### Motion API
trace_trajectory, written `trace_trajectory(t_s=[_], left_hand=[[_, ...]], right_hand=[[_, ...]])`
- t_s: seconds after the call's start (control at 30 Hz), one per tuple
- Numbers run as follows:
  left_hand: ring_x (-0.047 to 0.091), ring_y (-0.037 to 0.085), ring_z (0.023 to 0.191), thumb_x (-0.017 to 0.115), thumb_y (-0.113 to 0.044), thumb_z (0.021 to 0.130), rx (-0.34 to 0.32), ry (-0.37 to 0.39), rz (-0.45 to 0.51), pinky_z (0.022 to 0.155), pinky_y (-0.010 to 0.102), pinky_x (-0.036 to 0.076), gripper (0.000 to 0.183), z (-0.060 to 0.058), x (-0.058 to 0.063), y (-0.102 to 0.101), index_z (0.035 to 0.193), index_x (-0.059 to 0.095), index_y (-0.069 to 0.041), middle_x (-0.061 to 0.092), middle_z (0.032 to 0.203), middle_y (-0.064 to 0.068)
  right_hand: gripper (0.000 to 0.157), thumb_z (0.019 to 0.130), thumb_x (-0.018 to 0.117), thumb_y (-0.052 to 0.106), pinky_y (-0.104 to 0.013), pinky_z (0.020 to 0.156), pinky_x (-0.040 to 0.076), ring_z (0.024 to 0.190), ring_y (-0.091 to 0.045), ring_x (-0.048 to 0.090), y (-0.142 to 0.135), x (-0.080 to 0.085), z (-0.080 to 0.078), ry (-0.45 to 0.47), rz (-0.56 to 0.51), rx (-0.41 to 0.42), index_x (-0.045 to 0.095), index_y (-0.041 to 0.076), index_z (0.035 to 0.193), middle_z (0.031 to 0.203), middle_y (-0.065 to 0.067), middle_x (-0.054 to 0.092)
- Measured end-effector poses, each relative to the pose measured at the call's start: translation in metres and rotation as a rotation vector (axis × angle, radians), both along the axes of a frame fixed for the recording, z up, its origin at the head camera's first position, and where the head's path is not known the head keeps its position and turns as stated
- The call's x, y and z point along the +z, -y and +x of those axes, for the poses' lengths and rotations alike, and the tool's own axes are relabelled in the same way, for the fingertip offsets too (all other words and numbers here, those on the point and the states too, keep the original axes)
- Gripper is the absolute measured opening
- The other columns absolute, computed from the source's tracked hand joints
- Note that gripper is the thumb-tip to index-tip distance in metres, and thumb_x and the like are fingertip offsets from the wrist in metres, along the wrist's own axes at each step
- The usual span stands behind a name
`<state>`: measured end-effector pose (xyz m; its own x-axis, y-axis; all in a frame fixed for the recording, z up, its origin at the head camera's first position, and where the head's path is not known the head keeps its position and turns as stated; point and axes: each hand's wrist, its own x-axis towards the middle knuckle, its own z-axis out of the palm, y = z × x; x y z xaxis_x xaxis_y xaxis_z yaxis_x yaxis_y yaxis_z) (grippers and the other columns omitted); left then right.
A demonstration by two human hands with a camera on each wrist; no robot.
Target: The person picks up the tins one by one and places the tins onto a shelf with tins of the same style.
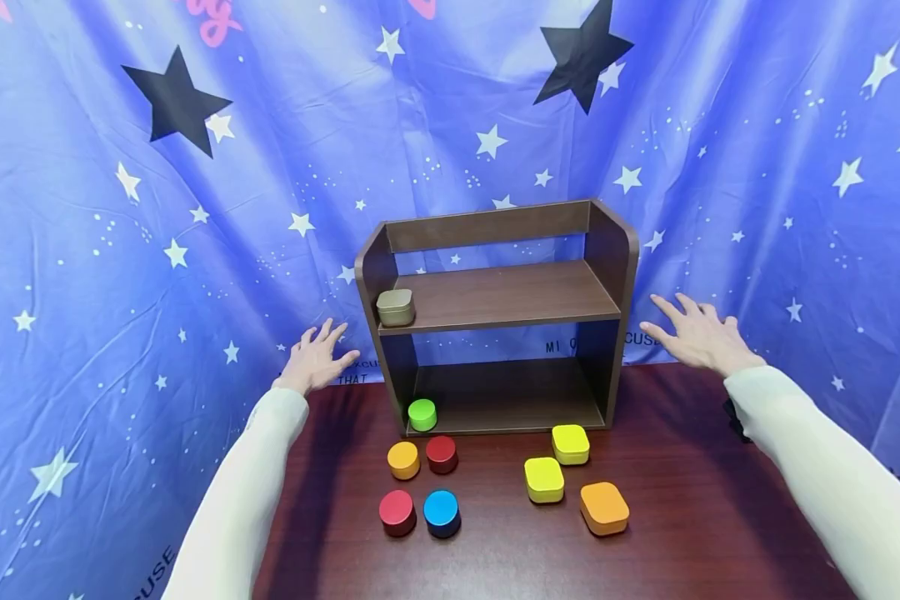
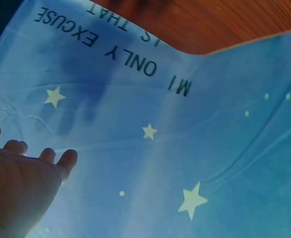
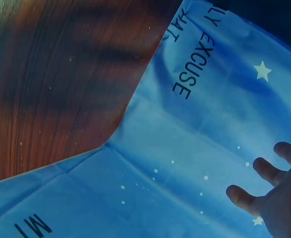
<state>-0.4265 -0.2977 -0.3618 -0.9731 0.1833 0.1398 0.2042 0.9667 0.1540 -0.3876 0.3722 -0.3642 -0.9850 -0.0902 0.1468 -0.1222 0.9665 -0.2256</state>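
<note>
On the glossy red-brown desk [image 1: 510, 562], the brown, two-tier wooden shelf [image 1: 502, 296] stands between left hand [image 1: 313, 360] and right hand [image 1: 697, 337], both empty, fingers spread, its long axis running side to side, neither hand clearly nearer

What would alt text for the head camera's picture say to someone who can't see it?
A person's left hand and right hand, both empty, flank a brown shelf holding a beige box and a green box. Four round boxes and three square boxes sit on the red table in front; behind hangs starry blue cloth.
</note>
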Motion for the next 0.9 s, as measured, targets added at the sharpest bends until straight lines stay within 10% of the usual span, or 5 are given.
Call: trace_trajectory(t_s=[0.57, 0.9], left_hand=[[0.052, 0.049, 0.149, 0.065, -0.019, 0.096, -0.030, -0.047, 0.443, 0.122, 0.065, 0.042, 0.082, 0.019, -0.017, -0.011, 0.171, 0.032, -0.012, 0.048, 0.167, 0.028], [0.059, 0.043, 0.146, 0.066, -0.020, 0.099, -0.064, 0.057, 0.781, 0.117, 0.058, 0.050, 0.088, 0.030, -0.037, -0.033, 0.175, 0.020, -0.017, 0.045, 0.170, 0.025]], right_hand=[[0.084, 0.112, 0.035, 0.066, -0.086, 0.106, 0.023, 0.147, -0.065, 0.030, 0.007, -0.011, 0.013, -0.134, -0.112, 0.025, 0.031, 0.005, 0.169, 0.163, -0.043, 0.034], [0.073, 0.112, 0.046, 0.056, -0.081, 0.104, 0.028, 0.140, -0.061, 0.042, 0.010, -0.028, 0.023, -0.281, -0.165, 0.041, 0.048, -0.003, 0.156, 0.153, -0.040, 0.050]])
